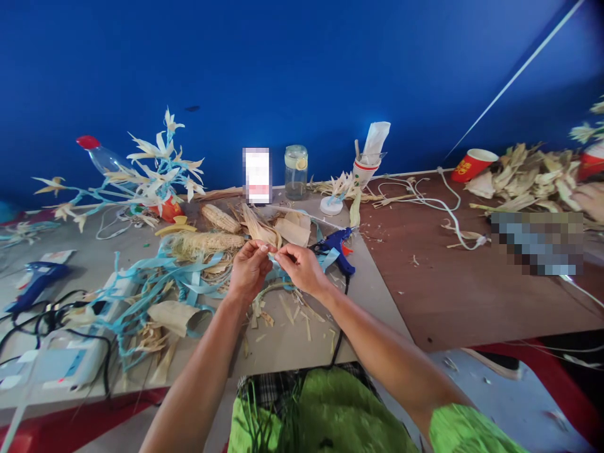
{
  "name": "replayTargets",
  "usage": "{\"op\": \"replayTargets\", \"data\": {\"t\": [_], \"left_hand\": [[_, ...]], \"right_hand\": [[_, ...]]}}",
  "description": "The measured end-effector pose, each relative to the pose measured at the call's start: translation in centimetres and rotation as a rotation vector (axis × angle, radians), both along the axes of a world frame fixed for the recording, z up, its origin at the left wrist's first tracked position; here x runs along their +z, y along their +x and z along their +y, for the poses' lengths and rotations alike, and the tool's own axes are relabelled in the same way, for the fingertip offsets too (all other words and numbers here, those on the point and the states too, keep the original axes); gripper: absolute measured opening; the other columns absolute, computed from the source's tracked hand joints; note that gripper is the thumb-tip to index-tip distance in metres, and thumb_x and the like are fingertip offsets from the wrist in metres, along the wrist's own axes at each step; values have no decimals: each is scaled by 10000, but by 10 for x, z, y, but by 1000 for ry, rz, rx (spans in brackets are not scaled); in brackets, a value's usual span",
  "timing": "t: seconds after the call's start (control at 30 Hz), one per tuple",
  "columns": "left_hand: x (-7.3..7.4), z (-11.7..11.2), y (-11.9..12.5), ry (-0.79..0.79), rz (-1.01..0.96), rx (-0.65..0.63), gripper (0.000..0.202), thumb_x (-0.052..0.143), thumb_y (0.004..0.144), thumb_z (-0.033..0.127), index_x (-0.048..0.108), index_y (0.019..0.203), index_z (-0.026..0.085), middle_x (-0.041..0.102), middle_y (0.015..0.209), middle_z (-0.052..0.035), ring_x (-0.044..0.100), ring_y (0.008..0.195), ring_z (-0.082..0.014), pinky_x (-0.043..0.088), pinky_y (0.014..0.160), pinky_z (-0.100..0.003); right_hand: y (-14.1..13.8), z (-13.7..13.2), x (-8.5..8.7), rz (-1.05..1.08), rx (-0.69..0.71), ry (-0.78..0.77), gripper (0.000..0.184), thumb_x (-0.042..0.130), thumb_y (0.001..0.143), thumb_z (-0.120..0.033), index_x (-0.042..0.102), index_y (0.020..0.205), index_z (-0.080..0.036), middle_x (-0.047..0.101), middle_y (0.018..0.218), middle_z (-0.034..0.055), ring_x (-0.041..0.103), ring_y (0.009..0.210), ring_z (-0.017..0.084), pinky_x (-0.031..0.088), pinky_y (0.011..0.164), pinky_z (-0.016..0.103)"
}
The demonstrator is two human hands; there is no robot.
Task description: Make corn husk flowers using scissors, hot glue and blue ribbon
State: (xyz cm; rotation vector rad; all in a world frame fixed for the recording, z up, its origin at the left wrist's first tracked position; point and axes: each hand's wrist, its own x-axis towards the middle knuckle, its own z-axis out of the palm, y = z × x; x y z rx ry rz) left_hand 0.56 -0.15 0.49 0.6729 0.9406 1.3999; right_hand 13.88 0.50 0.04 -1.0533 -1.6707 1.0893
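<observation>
Over the middle of the table, my left hand (pixel 251 267) and my right hand (pixel 300 269) meet fingertip to fingertip, both pinched closed. Whatever small thing lies between the fingers is too tiny to make out. Just beyond them lie pale dried corn husks (pixel 291 228) and a corn cob (pixel 220 218). Light blue strips (pixel 191 277) spread in a tangle to the left of my left hand. Close to my right hand rests a blue glue gun (pixel 336 245). Cut husk scraps (pixel 297 308) are scattered on the table below my hands.
A glass jar (pixel 296 176) and a lit phone (pixel 257 176) stand by the blue wall. Husk flowers on blue stems (pixel 163 157) rise at left. A second glue gun (pixel 40 280) lies near a power strip (pixel 66 365) and black cables. Red cup (pixel 473 165) leans at right.
</observation>
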Motion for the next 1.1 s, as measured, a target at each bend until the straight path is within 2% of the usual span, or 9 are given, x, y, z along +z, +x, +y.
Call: {"op": "replayTargets", "data": {"t": [0.23, 0.4, 0.57, 0.67, 0.83, 0.93, 1.1], "left_hand": [[0, 0, 0, -8, 3, 36, 313, 770, 621, 259, 491, 730, 166, 641, 619, 23, 319, 358, -8, 277, 405, -175], [-3, 1, 0, 42, 26, 52, 296, 744, 655, 271, 479, 735, 165, 628, 607, 34, 284, 350, 0, 237, 397, -172], [-4, 1, -2, 33, 44, 75, 298, 735, 661, 274, 469, 743, 169, 606, 601, 47, 343, 378, -11, 259, 415, -176], [-4, 1, -2, 46, 71, 81, 293, 727, 662, 268, 463, 741, 169, 590, 590, 54, 328, 372, -7, 247, 414, -178], [-6, 1, -1, 51, 112, 70, 277, 714, 673, 256, 460, 742, 171, 552, 564, 68, 313, 369, -7, 230, 411, -177], [-6, 1, -1, 7, 114, 50, 296, 733, 647, 254, 465, 744, 175, 524, 554, 77, 362, 388, -18, 255, 422, -176], [-4, 0, -2, -22, 118, -44, 328, 770, 608, 291, 480, 686, 158, 491, 533, 67, 401, 421, -30, 263, 426, -173]], "right_hand": [[-2, 1, -2, -10, -7, 35, 227, 508, 800, -290, 537, 612, -168, 445, 529, -46, 370, 522, 81, 314, 534, 204], [-3, 1, -2, -26, -11, 29, 207, 527, 792, -271, 583, 625, -162, 496, 543, -40, 402, 520, 80, 337, 540, 205], [-4, 0, -2, -40, 12, 52, 147, 549, 777, -242, 631, 689, -156, 566, 580, -27, 444, 526, 81, 357, 544, 199], [-4, 0, -3, -59, 12, 77, 150, 548, 785, -240, 641, 701, -157, 582, 584, -21, 456, 526, 83, 357, 532, 196], [-3, 0, -4, -109, -23, 137, 144, 541, 794, -206, 641, 700, -162, 569, 567, -23, 452, 520, 83, 351, 523, 193], [-3, 0, -4, -137, -30, 183, 134, 541, 793, -188, 639, 704, -164, 588, 581, -17, 471, 536, 90, 363, 540, 197], [-3, -2, -4, -163, -35, 219, 126, 529, 795, -162, 632, 723, -170, 623, 621, -5, 506, 562, 101, 384, 568, 203]]}}
